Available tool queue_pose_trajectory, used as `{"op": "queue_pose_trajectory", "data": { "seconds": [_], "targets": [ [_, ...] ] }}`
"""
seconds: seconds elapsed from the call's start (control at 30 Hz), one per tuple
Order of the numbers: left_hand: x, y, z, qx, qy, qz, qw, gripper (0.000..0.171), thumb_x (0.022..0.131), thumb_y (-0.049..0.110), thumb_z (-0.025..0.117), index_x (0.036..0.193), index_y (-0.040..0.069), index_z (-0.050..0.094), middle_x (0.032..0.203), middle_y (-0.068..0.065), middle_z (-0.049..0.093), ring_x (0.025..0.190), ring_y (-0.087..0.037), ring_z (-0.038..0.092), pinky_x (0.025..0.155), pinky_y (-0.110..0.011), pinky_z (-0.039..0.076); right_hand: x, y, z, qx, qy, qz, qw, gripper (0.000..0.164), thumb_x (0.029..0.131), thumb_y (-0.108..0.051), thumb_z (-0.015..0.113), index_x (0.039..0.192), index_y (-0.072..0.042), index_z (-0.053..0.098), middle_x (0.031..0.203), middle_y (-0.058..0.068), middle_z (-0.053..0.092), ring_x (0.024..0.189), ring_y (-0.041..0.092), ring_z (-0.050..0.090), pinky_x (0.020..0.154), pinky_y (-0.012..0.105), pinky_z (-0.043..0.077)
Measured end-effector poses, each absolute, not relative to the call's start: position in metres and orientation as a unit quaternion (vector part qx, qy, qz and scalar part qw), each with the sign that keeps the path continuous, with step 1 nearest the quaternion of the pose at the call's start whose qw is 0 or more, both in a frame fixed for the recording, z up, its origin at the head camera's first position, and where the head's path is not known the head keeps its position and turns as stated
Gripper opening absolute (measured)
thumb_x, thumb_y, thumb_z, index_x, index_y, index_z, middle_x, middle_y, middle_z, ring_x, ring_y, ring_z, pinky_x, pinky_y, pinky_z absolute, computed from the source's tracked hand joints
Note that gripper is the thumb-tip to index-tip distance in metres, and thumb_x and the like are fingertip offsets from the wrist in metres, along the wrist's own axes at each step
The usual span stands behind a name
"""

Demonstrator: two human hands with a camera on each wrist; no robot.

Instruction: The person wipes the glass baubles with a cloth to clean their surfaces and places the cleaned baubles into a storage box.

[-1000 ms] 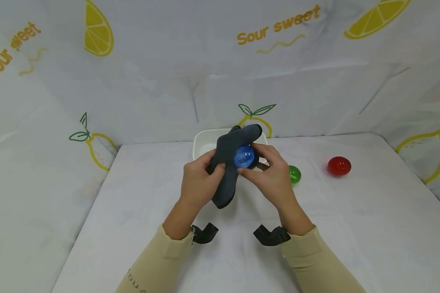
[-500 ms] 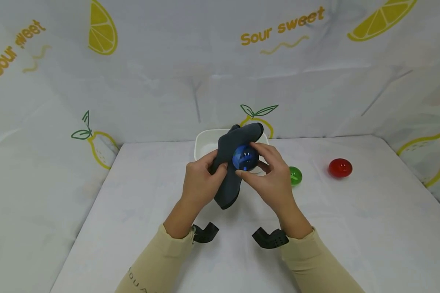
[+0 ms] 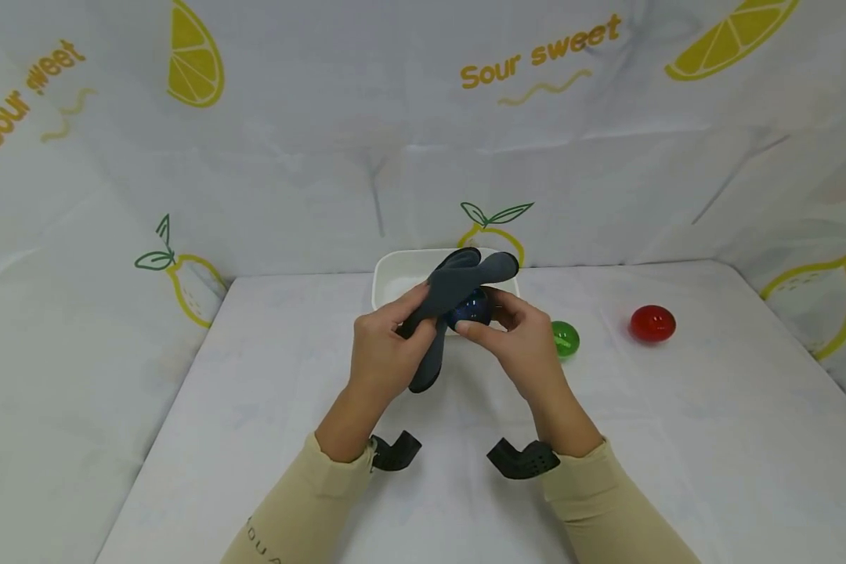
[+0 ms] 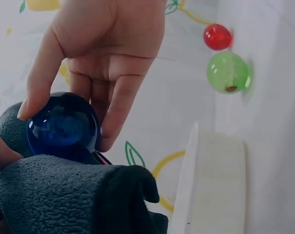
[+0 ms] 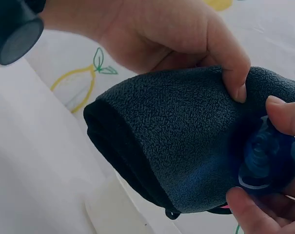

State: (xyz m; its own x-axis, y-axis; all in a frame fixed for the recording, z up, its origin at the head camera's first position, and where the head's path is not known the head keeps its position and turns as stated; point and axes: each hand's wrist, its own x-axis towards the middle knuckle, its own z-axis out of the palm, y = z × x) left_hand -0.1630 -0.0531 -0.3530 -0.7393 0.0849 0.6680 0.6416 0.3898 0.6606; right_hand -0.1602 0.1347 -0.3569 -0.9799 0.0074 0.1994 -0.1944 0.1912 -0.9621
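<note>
My left hand (image 3: 388, 352) grips a folded dark grey cloth (image 3: 442, 294) with black edging, its thumb on the near face. Thumb and fingers of my right hand (image 3: 529, 348) hold a clear blue ball (image 3: 471, 310) against the cloth. In the left wrist view, the blue ball (image 4: 64, 129) sits between the thumb and fingers, with cloth (image 4: 49, 190) on either side. The right wrist view has the cloth (image 5: 176, 131) spread beside the blue ball (image 5: 266, 156), touching it. Part of the ball is hidden by cloth and fingers.
Behind the hands stands a white rectangular tray (image 3: 392, 272), partly covered from view. A clear green ball (image 3: 565, 339) lies just right of the right hand, and a red ball (image 3: 652, 323) farther right. A white lemon-print cloth hangs at the back.
The grey cloth has folded lower over the top of the blue ball, hiding more of it. Between the earlier frames the ball showed more fully. Both hands have stayed nearly in place.
</note>
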Motion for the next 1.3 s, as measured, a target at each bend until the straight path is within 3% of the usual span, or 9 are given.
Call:
{"op": "queue_pose_trajectory", "data": {
  "seconds": [0.13, 0.27, 0.43, 0.63, 0.73, 0.83, 1.07, 1.3],
  "targets": [
    [-0.163, -0.052, -0.352, -0.246, -0.77, -0.521, 0.272, 0.036, 0.088, 0.001, 0.064, 0.124, 0.005, 0.067, 0.127, -0.008, 0.066, 0.117, -0.016, 0.064, 0.094, -0.03, 0.052, -0.161, 0.135, -0.355, 0.04, -0.749, 0.66, 0.034, 0.059, 0.082, -0.017, 0.081, 0.134, -0.003, 0.058, 0.126, 0.014, 0.065, 0.108, 0.02, 0.064, 0.086, 0.022, 0.055],
    [-0.162, -0.051, -0.352, -0.235, -0.773, -0.531, 0.254, 0.038, 0.088, 0.0, 0.063, 0.126, 0.004, 0.067, 0.127, -0.008, 0.066, 0.117, -0.016, 0.064, 0.091, -0.03, 0.054, -0.16, 0.136, -0.356, 0.045, -0.768, 0.638, 0.04, 0.057, 0.081, -0.019, 0.082, 0.132, -0.004, 0.06, 0.126, 0.012, 0.065, 0.112, 0.021, 0.062, 0.088, 0.024, 0.054],
    [-0.161, -0.052, -0.353, -0.193, -0.791, -0.543, 0.206, 0.039, 0.089, 0.005, 0.065, 0.127, 0.006, 0.066, 0.126, -0.008, 0.067, 0.115, -0.015, 0.064, 0.089, -0.035, 0.056, -0.159, 0.135, -0.359, 0.098, -0.808, 0.572, 0.104, 0.062, 0.075, -0.02, 0.087, 0.131, -0.01, 0.062, 0.127, 0.005, 0.063, 0.115, 0.02, 0.06, 0.089, 0.032, 0.056],
    [-0.165, -0.056, -0.352, -0.149, -0.783, -0.591, 0.125, 0.035, 0.091, 0.013, 0.065, 0.127, 0.013, 0.064, 0.123, -0.002, 0.067, 0.113, -0.015, 0.063, 0.085, -0.04, 0.057, -0.156, 0.132, -0.364, 0.192, -0.831, 0.471, 0.226, 0.073, 0.068, -0.015, 0.092, 0.133, -0.005, 0.06, 0.131, 0.009, 0.059, 0.12, 0.023, 0.059, 0.083, 0.038, 0.059],
    [-0.165, -0.056, -0.352, -0.14, -0.771, -0.614, 0.098, 0.035, 0.091, 0.014, 0.065, 0.126, 0.017, 0.062, 0.123, 0.0, 0.064, 0.113, -0.015, 0.061, 0.081, -0.041, 0.057, -0.156, 0.132, -0.365, 0.205, -0.825, 0.465, 0.246, 0.072, 0.067, -0.015, 0.092, 0.132, -0.004, 0.061, 0.13, 0.01, 0.06, 0.12, 0.023, 0.06, 0.081, 0.038, 0.059],
    [-0.165, -0.054, -0.351, -0.145, -0.758, -0.628, 0.099, 0.036, 0.091, 0.011, 0.064, 0.127, 0.017, 0.061, 0.123, 0.0, 0.064, 0.115, -0.015, 0.06, 0.084, -0.042, 0.057, -0.156, 0.131, -0.366, 0.19, -0.819, 0.489, 0.232, 0.071, 0.068, -0.016, 0.091, 0.131, -0.006, 0.061, 0.128, 0.008, 0.061, 0.117, 0.022, 0.061, 0.082, 0.036, 0.059],
    [-0.16, -0.049, -0.352, -0.167, -0.761, -0.609, 0.147, 0.034, 0.089, 0.007, 0.066, 0.122, 0.011, 0.065, 0.133, 0.003, 0.061, 0.122, -0.013, 0.057, 0.103, -0.043, 0.047, -0.158, 0.131, -0.364, 0.106, -0.784, 0.595, 0.14, 0.059, 0.074, -0.013, 0.087, 0.128, -0.008, 0.064, 0.124, 0.007, 0.064, 0.111, 0.02, 0.061, 0.085, 0.03, 0.057],
    [-0.157, -0.046, -0.351, -0.184, -0.774, -0.585, 0.161, 0.036, 0.086, 0.006, 0.069, 0.122, 0.009, 0.064, 0.136, 0.0, 0.057, 0.123, -0.015, 0.055, 0.102, -0.045, 0.048, -0.159, 0.129, -0.362, 0.032, -0.783, 0.613, 0.1, 0.06, 0.078, -0.02, 0.085, 0.132, -0.011, 0.062, 0.127, 0.004, 0.065, 0.112, 0.019, 0.059, 0.089, 0.035, 0.054]
  ]
}}
